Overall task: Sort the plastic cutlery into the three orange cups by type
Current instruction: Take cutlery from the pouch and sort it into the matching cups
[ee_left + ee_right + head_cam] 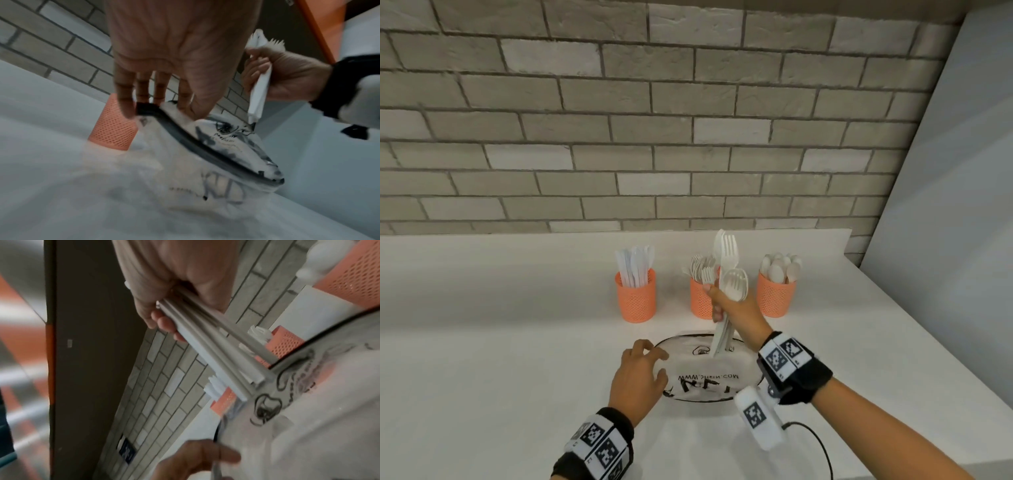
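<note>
Three orange mesh cups stand in a row at the back of the counter: the knife cup point(636, 298), the fork cup point(700, 301) and the spoon cup point(776, 297). My right hand point(717, 306) grips a bundle of white cutlery point(729, 270) by the handles, forks and a rounded head pointing up, in front of the fork cup. The handle ends hang over a translucent printed plastic bag point(709, 383). My left hand point(650, 359) pinches the bag's black zip rim point(164, 116). The wrist views show the bundle point(216, 356) and the right hand point(261, 71) above the bag point(216, 146).
A grey brick wall point(654, 137) closes the back of the white counter point(500, 325). A pale panel point(945, 205) rises at the right, where the counter edge runs diagonally. A black cable point(822, 445) trails from my right wrist band.
</note>
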`<state>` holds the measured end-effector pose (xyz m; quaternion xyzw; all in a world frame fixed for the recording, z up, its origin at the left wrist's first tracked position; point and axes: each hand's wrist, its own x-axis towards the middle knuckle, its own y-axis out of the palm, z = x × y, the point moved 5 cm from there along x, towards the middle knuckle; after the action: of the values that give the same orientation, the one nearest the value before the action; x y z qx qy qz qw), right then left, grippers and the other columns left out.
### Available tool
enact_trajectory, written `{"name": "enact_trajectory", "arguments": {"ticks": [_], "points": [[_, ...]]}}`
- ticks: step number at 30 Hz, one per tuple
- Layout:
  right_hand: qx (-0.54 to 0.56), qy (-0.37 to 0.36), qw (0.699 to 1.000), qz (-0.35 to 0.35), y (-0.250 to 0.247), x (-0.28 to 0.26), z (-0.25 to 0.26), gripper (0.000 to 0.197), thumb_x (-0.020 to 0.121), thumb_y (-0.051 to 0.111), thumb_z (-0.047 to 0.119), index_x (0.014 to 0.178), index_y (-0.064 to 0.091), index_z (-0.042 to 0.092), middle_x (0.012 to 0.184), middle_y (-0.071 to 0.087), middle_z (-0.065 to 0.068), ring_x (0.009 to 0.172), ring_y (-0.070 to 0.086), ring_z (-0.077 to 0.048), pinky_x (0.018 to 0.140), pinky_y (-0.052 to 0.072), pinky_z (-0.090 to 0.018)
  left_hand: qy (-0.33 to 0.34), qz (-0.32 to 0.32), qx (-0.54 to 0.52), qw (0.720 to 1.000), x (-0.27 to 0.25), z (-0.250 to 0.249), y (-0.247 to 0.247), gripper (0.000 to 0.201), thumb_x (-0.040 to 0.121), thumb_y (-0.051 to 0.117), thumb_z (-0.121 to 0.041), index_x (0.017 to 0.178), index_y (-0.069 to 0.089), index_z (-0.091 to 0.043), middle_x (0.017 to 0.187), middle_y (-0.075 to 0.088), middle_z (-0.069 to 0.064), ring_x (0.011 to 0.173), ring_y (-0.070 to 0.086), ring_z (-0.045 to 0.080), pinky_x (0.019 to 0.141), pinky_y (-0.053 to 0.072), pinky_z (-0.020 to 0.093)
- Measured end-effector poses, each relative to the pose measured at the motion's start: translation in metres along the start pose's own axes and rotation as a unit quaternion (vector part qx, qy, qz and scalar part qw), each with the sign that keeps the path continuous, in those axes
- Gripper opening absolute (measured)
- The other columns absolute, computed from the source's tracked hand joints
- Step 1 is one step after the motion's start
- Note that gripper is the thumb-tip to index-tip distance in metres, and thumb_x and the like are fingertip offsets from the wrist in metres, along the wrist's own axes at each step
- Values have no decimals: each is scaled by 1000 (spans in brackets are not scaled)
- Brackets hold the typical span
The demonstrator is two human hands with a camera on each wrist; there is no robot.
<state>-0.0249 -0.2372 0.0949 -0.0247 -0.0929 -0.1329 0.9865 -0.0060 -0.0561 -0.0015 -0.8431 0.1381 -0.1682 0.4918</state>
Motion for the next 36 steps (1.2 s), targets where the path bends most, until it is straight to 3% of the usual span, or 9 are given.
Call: {"name": "enact_trajectory", "arguments": {"ticks": [3, 6, 9, 13, 15, 24, 27, 30, 36], "points": [[27, 12, 998, -59, -17, 13, -3, 20, 88, 63, 18, 71, 55, 12, 40, 46, 8, 37, 45, -6, 45, 44, -20, 40, -91, -9, 995, -4, -12, -17, 11, 80, 59, -29, 81, 68, -24, 114, 59, 4, 109, 54, 24, 84, 45, 36], [69, 25, 994, -83, -25, 22, -1, 15, 88, 62, 19, 78, 59, 8, 39, 45, 8, 36, 44, -6, 43, 42, -19, 54, -116, -220, 967, 1, -37, -41, 17, 89, 57, -14, 79, 63, -26, 103, 59, -6, 95, 55, 6, 79, 42, 21], [117, 23, 988, -96, -23, 31, 17, 16, 89, 61, 17, 75, 55, 11, 39, 44, 8, 36, 42, -7, 45, 41, -22, -42, -70, -471, 879, 17, -58, -53, 19, 96, 47, -10, 91, 62, -19, 100, 65, 1, 91, 62, 14, 77, 51, 23], [157, -3, 983, -97, -11, 41, 49, 19, 88, 62, 14, 72, 52, 13, 40, 43, 7, 35, 40, -8, 43, 40, -22, -221, 121, -722, 644, 38, -88, -32, 27, 99, 38, -23, 100, 56, -3, 97, 61, 15, 88, 59, 25, 78, 46, 30], [155, -12, 983, -100, -5, 44, 59, 18, 88, 62, 12, 73, 51, 12, 39, 42, 6, 34, 40, -7, 41, 41, -22, -253, 177, -762, 569, 45, -103, -27, 36, 100, 33, -30, 100, 53, 0, 94, 59, 20, 85, 57, 28, 76, 45, 33], [87, -67, 986, -127, -6, 44, 57, 23, 84, 64, 6, 64, 54, 4, 40, 51, 6, 39, 50, -4, 47, 46, -15, -262, 218, -824, 452, 64, -138, -22, 49, 102, 25, -28, 91, 58, 7, 76, 65, 21, 72, 64, 30, 54, 58, 37], [70, -59, 987, -135, -8, 36, 40, 20, 83, 63, 0, 65, 55, 3, 44, 55, 5, 43, 53, -3, 50, 47, -13, -264, 230, -820, 453, 65, -142, -24, 55, 101, 26, -38, 112, 54, 7, 77, 69, 22, 70, 69, 32, 52, 58, 39], [80, -30, 985, -153, -11, 34, 22, 16, 85, 62, 2, 70, 56, 5, 46, 55, 3, 42, 54, -5, 50, 48, -16, -257, 252, -779, 514, 66, -141, -23, 54, 97, 29, -43, 105, 59, 2, 75, 70, 19, 85, 60, 29, 69, 54, 40], [86, 27, 986, -141, -20, 43, 1, 14, 87, 62, 9, 76, 53, 12, 37, 45, 8, 33, 42, -4, 37, 38, -18, -196, 174, -607, 750, 81, -125, -27, 27, 96, 41, -21, 76, 55, -12, 79, 56, 6, 82, 53, 21, 78, 44, 30]]}}
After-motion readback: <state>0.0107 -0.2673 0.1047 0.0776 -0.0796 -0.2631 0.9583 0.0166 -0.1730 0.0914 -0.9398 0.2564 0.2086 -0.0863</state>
